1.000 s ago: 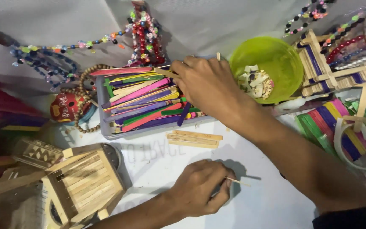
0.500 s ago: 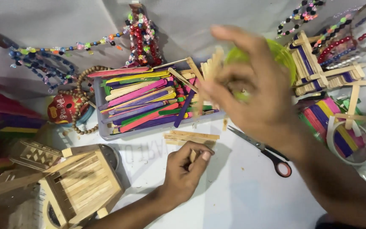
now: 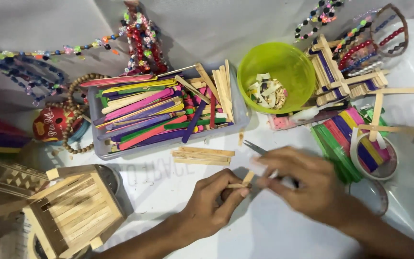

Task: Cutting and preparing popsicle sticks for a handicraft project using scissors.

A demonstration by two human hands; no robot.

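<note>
Down at the near edge of the white surface (image 3: pixel 274 235), left hand (image 3: pixel 212 206) closed around a short plain wooden stick (image 3: pixel 243 182), thumb and fingertips pinched tight on its lower part, the free end poking up and to the right. Right hand (image 3: pixel 307 184) just beside, blurred, curled around what looks like scissors (image 3: pixel 255 147), only the thin grey blades clear, pointing up-left past the fingers; how far the blades stand apart, cannot tell. Stick itself judged light, stiff and brittle, likely to snap or split along the grain if bent, smooth enough to twist in a loose pinch, so best taken flat between thumb and forefinger close to the working end. To the near left, a small house of plain sticks (image 3: pixel 73 211). A little farther up, a loose stack of bare sticks (image 3: pixel 203 155) lying flat. Beyond that, a grey tray (image 3: pixel 102 149) heaped with coloured sticks (image 3: pixel 159 112), pink, purple, green, yellow. To the right, a fan of coloured sticks under a roll of tape (image 3: pixel 374 156). Farther still, a lime-green bowl (image 3: pixel 276 62) holding pale wood offcuts, a stacked stick frame (image 3: pixel 339 72) beside it, and strings of beads (image 3: pixel 142 41) draped along the back.
</note>
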